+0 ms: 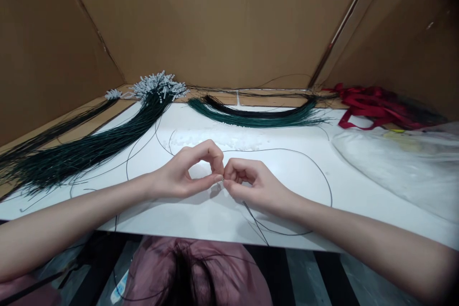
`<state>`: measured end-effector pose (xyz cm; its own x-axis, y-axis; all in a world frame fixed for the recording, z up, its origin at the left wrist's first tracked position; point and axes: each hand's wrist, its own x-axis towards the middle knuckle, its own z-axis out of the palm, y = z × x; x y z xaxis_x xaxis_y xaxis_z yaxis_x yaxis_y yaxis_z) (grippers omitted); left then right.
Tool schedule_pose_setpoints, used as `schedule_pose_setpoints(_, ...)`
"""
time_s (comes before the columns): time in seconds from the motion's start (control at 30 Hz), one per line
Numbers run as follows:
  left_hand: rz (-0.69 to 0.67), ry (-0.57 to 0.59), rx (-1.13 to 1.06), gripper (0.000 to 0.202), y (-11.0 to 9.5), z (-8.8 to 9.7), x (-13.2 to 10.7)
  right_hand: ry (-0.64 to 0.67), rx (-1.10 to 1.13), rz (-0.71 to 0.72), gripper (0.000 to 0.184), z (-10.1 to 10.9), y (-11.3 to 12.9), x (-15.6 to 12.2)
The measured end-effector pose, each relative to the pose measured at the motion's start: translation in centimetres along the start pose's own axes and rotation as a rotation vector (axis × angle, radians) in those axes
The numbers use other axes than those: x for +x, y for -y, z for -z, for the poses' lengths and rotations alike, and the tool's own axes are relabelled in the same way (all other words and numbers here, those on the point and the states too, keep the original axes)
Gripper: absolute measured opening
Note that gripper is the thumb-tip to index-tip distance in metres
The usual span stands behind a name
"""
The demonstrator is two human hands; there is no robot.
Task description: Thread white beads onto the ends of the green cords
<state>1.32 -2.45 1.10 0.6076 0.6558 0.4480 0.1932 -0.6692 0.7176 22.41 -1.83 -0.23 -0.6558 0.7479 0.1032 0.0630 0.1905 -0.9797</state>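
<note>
My left hand (pixel 195 172) and my right hand (pixel 253 179) meet over the middle of the white tabletop, thumbs and forefingers pinched tip to tip. Between the fingertips is a bit of thin dark wire, mostly hidden; whether a bead is on it I cannot tell. A long dark wire (pixel 330 193) curves in a wide loop around my right hand, with its ends crossing just below that palm. Small white beads (pixel 229 139) lie scattered on the table behind my hands.
At left lies a thick bundle of dark green wires (pixel 107 143) with white beaded tips, beside a thinner bundle (pixel 64 126). Black and green strands (pixel 258 117) rest at the back. Red ribbon (pixel 373 105) and a clear plastic bag (pixel 398 162) are at right. Cardboard walls (pixel 222 19) enclose the table.
</note>
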Motion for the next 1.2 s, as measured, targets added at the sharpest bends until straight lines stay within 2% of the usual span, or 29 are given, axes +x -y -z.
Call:
schedule_pose_setpoints(0.2,0.016,-0.002,-0.036,0.016,0.54,0.36,0.11,-0.012,-0.013,-0.004,0.007,-0.14,0.23,-0.11)
schedule_pose_setpoints(0.43,0.011,0.027,0.009,0.011,0.17,0.38,0.08,-0.013,-0.023,0.002,0.008,-0.21,0.17,-0.16)
schedule_pose_setpoints(0.67,0.003,-0.019,-0.001,0.015,0.02,-0.11,-0.05,-0.017,-0.022,0.003,0.010,-0.18,0.15,-0.14)
schedule_pose_setpoints(1.0,-0.005,-0.065,-0.048,0.018,0.20,0.27,0.35,-0.005,0.031,-0.013,0.005,-0.10,0.26,-0.26)
schedule_pose_setpoints(1.2,-0.009,-0.053,-0.041,0.015,-0.12,0.15,0.32,0.008,0.104,-0.030,0.018,-0.06,0.12,-0.09)
